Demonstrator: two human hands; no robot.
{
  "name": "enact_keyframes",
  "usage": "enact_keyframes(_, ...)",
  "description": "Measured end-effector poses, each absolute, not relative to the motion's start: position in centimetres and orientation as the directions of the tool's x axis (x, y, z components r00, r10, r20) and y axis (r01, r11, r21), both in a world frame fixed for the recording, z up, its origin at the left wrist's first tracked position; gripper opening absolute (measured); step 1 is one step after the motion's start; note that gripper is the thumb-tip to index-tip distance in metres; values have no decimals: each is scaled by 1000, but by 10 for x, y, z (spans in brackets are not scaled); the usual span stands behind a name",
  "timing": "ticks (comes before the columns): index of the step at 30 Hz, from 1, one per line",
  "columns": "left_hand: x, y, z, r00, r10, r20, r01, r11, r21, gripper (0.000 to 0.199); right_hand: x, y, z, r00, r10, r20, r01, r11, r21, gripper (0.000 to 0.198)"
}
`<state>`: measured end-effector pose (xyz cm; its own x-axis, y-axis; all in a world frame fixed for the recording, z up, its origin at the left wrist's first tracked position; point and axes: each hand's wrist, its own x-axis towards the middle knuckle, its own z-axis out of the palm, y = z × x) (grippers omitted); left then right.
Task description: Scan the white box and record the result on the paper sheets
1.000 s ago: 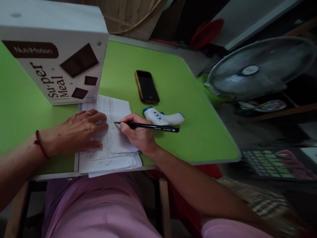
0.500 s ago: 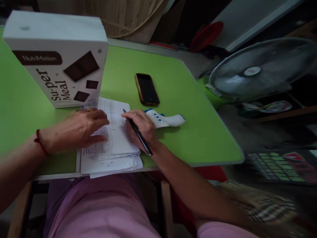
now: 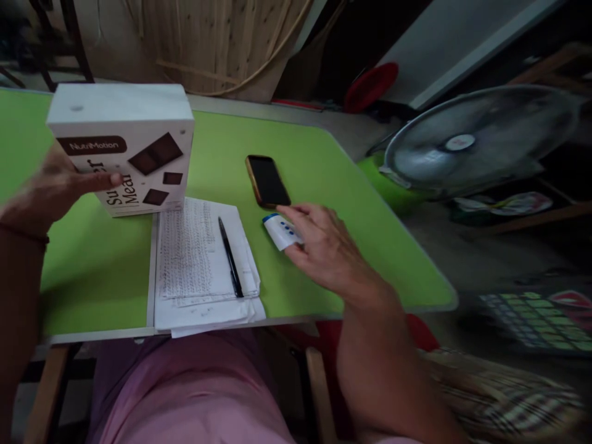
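Observation:
My left hand (image 3: 58, 185) grips the left side of a white NutriMotion box (image 3: 160, 132), its thumb across the printed front and its fingers hidden behind. The box stands upright on the green table. My right hand (image 3: 328, 246) is closed over the handle of a white and blue infrared thermometer (image 3: 279, 233), whose head pokes out past the fingers. Between the hands lies a stack of handwritten papers (image 3: 185, 265) with a black pen (image 3: 230, 256) resting on top. A phone (image 3: 267, 180) in a brown case lies just beyond the thermometer.
The green table (image 3: 324, 160) ends in a rounded corner on the right. A fan (image 3: 462, 142) stands beyond its right edge, with a red round object (image 3: 371, 86) farther back. A checked cloth (image 3: 513, 394) is at the lower right.
My right hand has let go of the pen, now on the papers, and moved right onto the thermometer. My left hand has left the papers and taken hold of the box.

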<state>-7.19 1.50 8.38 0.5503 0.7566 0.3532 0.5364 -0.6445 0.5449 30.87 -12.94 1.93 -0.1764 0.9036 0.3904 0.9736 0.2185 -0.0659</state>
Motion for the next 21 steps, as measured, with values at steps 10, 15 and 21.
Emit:
enact_keyframes(10,-68,7,92,367,848,382,411,-516,752,56,368,-121,-3,-131,984,118,988,140,-71,60)
enact_keyframes(15,-64,-7,111,487,863,135,405,-361,840,45,349,-120,13,46,973,227,942,33,-333,45)
enact_keyframes(21,-56,-13,110,668,738,98,147,-260,954,54,265,-146,60,282,952,122,160,79,-984,42)
